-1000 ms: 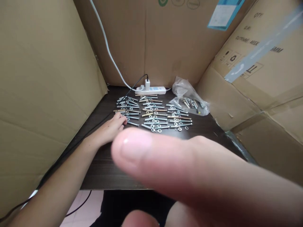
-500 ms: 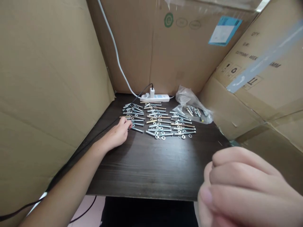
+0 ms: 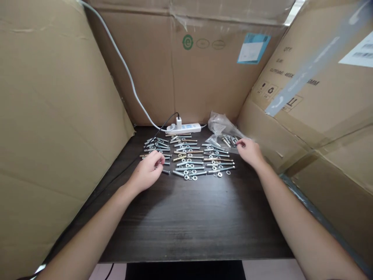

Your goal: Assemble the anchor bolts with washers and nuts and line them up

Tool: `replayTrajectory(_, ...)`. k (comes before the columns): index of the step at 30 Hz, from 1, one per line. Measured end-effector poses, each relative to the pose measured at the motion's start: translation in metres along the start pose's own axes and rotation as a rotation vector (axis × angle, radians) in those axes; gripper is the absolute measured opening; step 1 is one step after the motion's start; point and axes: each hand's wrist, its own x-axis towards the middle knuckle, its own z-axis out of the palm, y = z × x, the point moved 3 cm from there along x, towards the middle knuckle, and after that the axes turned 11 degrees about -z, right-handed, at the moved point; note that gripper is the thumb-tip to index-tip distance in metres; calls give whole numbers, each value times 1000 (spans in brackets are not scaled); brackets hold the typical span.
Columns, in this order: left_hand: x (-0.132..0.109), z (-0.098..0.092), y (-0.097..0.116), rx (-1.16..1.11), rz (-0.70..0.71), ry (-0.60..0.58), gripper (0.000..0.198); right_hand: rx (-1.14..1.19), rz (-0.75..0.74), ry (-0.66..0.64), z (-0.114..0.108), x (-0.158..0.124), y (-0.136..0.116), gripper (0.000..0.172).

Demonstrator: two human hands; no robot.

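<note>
My left hand hovers over the near end of the left column of bolts, its fingers curled together. Whatever lies between those fingertips is hidden. At the right, my right hand reaches to a pile of short metal bolts on a clear plastic bag. Thumb and forefinger are pinched at the pile's right edge; what they grip is too small to make out. Rows of long bolts with loose washers lie between the two hands, in a middle and a right column.
A white power strip with a plugged-in adapter lies at the back of the dark table. A white cable rises from it, and a black cable runs along the left. Cardboard walls enclose three sides.
My right hand has moved from close to the camera, forward to the bolts on the bag. My left hand has drawn slightly back from the bolts. The camera view has shifted.
</note>
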Motion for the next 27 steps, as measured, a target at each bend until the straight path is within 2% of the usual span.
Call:
replayTrajectory(3,23,8,14,-222,3,107,11,-10,-15,-21,14,7,-1,25)
replayTrajectory(6,42,19,24,-298,11,261,13,-15,-42,-50,25,15,-15,25)
replayTrajectory(7,45,24,27,-293,31,264,14,-13,-56,-61,27,18,-20,24)
replayTrajectory(12,36,39,29,-134,137,160,14,-3,-124,-140,38,31,-41,20)
replayTrajectory(18,13,45,34,97,221,16,13,-11,-94,-192,48,38,-47,17)
replayTrajectory(23,2,60,53,198,338,-118,10,46,-73,-178,52,39,-44,13)
replayTrajectory(27,2,64,54,205,341,-136,10,123,-72,-102,48,36,-44,15)
